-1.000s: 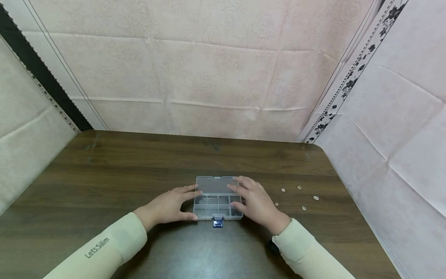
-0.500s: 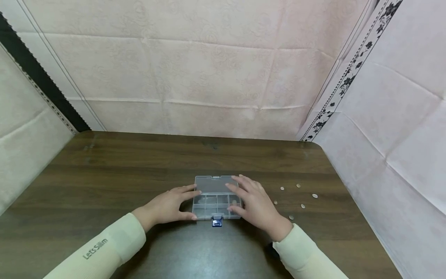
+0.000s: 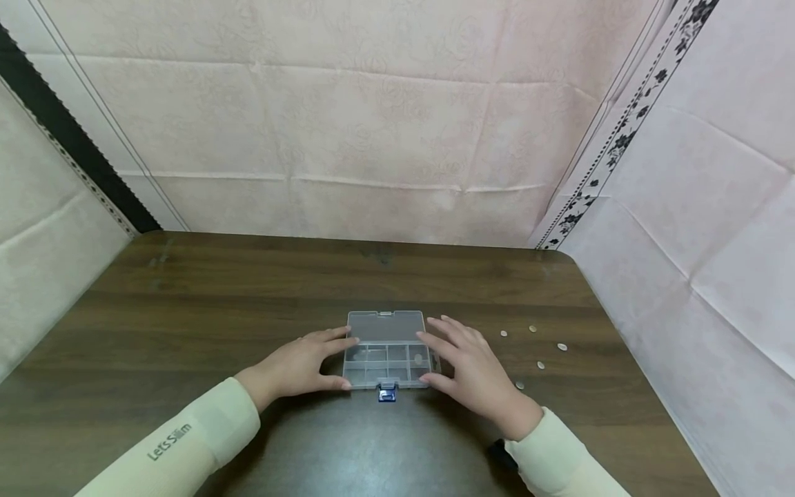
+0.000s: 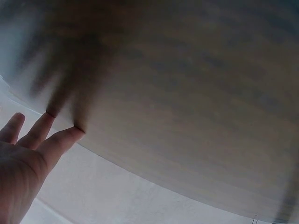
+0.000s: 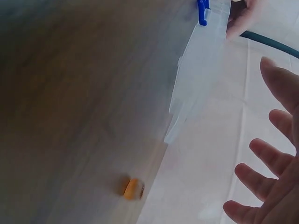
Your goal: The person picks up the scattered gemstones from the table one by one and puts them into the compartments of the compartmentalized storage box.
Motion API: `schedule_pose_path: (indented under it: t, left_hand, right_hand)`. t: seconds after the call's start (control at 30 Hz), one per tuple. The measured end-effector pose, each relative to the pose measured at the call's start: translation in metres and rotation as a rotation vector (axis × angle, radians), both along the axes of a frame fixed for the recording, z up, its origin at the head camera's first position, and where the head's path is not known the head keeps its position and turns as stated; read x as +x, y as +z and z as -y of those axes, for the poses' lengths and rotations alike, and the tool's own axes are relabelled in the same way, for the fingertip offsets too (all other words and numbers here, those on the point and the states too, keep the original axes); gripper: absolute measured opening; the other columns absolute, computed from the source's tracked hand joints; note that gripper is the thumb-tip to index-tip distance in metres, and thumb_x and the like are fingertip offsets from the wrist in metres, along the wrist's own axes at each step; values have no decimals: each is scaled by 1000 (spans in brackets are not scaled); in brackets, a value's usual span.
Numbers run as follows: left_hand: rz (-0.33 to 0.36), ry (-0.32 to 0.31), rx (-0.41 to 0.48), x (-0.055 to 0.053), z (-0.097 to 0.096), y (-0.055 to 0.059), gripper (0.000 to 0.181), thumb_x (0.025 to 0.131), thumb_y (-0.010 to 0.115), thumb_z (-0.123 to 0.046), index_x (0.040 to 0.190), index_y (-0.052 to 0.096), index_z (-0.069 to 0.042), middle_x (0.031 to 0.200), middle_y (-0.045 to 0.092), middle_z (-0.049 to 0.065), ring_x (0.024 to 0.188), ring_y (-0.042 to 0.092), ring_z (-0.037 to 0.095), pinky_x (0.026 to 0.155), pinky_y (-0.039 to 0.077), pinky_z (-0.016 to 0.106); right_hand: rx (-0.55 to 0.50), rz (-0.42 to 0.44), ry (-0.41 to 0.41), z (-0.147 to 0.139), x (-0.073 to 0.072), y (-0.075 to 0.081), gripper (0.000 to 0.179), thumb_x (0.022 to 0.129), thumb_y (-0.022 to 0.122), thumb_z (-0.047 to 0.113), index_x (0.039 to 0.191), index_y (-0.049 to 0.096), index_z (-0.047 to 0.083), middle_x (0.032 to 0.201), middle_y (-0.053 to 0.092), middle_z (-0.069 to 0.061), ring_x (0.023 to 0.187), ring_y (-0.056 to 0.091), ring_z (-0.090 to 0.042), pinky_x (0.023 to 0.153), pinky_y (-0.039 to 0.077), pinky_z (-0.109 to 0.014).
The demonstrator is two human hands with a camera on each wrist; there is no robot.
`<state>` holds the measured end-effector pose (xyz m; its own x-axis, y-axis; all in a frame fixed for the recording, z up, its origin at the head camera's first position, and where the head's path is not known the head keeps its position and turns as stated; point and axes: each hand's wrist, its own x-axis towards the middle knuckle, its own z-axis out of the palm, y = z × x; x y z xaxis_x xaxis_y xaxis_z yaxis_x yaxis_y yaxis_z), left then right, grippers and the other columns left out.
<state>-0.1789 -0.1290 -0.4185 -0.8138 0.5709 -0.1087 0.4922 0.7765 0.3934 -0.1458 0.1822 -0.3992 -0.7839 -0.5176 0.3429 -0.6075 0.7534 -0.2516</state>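
Note:
A clear plastic compartment box (image 3: pixel 375 376) lies with its lid (image 3: pixel 385 326) folded back and a blue latch (image 3: pixel 387 394) at its near edge. One small pale disc (image 3: pixel 418 358) shows in a right-hand compartment. My left hand (image 3: pixel 307 362) rests at the box's left edge, its fingers spread. Beside the right edge, my right hand (image 3: pixel 468 366) is spread and holds nothing; the right wrist view shows its fingers (image 5: pixel 266 158) apart from the box. In the left wrist view only the fingers (image 4: pixel 60 144) of the left hand show, not the box.
Several small pale discs, one of them a disc (image 3: pixel 562 347) farthest right, lie scattered on the brown wooden table (image 3: pixel 217 297). A small orange thing (image 5: pixel 132 188) shows in the right wrist view. Patterned white cloth (image 3: pixel 373 138) hangs behind the table.
My right hand has drawn back rightward from over the compartments, baring the disc inside. Another disc now shows by the right wrist, while one beside the hand is hidden. The left hand stays put.

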Motion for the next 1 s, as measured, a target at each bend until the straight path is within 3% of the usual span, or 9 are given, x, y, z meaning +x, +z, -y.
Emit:
schedule_pose_path:
  t: [0.37,0.63,1.0]
  left_hand:
    - [15,8,0,1,0,1,77,82,66,-61,147,43,-27,157,30,1,138,36,37,104,32,62]
    - [5,2,-6,0,-1,1,77,82,65,-62,147,44,-26,156,31,2,137,37,37,103,33,62]
    - [8,1,-6,0,0,0,78,82,64,-63,147,43,-26,157,31,3,137,36,37,104,33,62]
  right_hand:
    - [-77,42,-108,-23,1,7,67,76,82,34,136,57,16,146,46,-9,137,37,-34,101,30,-68]
    - [-126,77,-157,-41,2,5,69,78,81,30,139,54,14,148,44,-9,136,37,-34,105,28,-63]
    - [-197,91,-221,-69,-2,2,65,80,80,24,137,54,9,145,45,-13,130,43,-38,100,35,-62]
